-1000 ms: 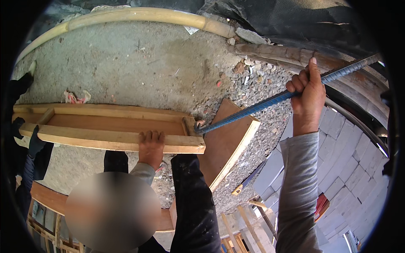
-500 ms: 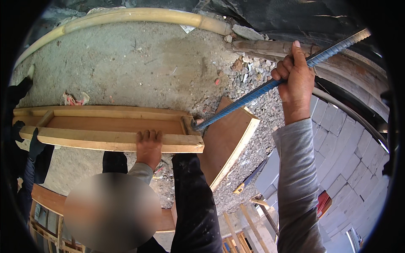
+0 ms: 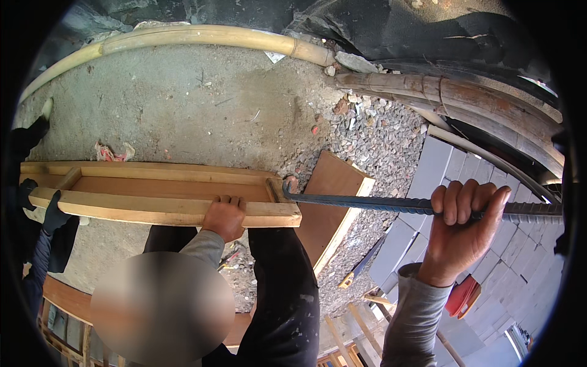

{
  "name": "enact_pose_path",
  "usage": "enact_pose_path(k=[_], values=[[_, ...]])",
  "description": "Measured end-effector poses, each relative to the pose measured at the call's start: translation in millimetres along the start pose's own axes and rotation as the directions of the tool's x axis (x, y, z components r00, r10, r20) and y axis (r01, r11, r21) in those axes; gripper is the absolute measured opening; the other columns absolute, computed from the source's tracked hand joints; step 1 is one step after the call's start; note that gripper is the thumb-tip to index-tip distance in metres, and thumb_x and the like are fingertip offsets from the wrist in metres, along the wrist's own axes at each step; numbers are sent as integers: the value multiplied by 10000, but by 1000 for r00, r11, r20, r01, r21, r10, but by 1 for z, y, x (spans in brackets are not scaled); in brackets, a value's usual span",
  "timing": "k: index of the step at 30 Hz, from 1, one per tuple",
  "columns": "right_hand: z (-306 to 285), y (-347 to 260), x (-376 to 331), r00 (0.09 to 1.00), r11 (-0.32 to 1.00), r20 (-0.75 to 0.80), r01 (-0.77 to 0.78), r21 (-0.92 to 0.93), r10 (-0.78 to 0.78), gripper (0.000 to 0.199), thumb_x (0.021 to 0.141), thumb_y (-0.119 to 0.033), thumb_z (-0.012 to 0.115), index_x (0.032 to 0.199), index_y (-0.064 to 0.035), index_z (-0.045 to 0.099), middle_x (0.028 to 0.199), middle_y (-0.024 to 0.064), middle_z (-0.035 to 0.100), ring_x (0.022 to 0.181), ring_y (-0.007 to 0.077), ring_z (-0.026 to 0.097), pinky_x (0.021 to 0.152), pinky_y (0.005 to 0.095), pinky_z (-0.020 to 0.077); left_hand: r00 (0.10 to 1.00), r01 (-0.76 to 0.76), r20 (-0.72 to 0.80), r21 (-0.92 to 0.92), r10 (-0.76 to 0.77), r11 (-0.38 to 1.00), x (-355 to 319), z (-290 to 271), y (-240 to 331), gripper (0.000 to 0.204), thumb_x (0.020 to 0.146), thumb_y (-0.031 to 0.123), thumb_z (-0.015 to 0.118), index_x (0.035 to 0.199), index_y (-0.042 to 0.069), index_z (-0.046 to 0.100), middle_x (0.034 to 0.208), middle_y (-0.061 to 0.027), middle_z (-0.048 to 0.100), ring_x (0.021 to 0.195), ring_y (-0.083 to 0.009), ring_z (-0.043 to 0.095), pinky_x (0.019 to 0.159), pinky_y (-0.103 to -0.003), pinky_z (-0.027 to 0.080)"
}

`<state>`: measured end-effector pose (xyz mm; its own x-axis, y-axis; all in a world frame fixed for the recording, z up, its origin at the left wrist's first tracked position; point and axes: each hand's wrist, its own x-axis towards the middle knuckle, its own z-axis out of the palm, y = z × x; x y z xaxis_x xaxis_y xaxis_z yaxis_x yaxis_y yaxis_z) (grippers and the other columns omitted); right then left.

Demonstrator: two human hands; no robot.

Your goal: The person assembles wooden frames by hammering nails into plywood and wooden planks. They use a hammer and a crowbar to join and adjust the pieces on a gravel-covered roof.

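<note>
Steel bar (image 3: 379, 205) in raised right hand (image 3: 460, 227)

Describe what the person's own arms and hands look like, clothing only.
Both hands are bare, with no gloves, rings or watch in view. The left hand comes out of a grey long sleeve with a plain cuff at the wrist. The right hand wears the same grey knit sleeve, creased along the forearm, cuff snug at the wrist.

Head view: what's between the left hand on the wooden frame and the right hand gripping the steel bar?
In the head view, between left hand and right hand: the wooden frame end, the bar's hooked tip at it, and a brown board beneath.
</note>
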<state>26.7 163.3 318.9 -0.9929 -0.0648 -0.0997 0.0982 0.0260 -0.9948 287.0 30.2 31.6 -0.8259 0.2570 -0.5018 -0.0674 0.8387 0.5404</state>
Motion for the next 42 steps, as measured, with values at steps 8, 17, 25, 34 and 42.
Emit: enact_pose_path(k=[8,17,25,34,42], values=[[12,1,-22,995,995,72,72,-73,-67,386,1087,-324,382,756,-128,349,595,-19,270,490,96,243,500,287,276,998,-55,2,-16,55,998,2,5,-6,533,673,231,759,1118,-31,628,1011,-170,674,954,-332,653,848,-470,508],[6,-13,-63,988,973,78,146,-179,-134,370,1077,-309,406,753,-140,345,603,1,319,485,120,307,512,315,320,998,-61,-3,-22,61,998,1,10,-5,510,663,224,750,1087,-38,640,947,-166,676,903,-327,654,823,-457,516],[-15,-45,-143,996,932,36,90,-352,-83,428,1066,-387,418,713,-165,320,578,-11,317,514,129,332,656,350,377,997,-76,9,-51,76,996,5,5,-6,414,677,202,745,1019,-14,657,944,-164,685,915,-310,663,802,-456,524],[-36,-62,-252,992,905,-112,-102,-414,61,240,1022,-298,477,861,-124,518,774,51,505,808,238,476,785,413,427,996,-87,13,-10,87,996,8,-2,-5,480,669,236,766,1061,-22,663,961,-177,692,886,-321,671,789,-429,538],[-46,-51,-319,964,909,-266,-96,-406,-17,200,1050,-295,431,979,-119,497,816,93,541,807,260,514,843,486,422,993,-28,115,13,26,1000,17,-15,-4,611,646,291,814,1144,-12,630,1052,-179,679,979,-333,665,800,-459,540]])
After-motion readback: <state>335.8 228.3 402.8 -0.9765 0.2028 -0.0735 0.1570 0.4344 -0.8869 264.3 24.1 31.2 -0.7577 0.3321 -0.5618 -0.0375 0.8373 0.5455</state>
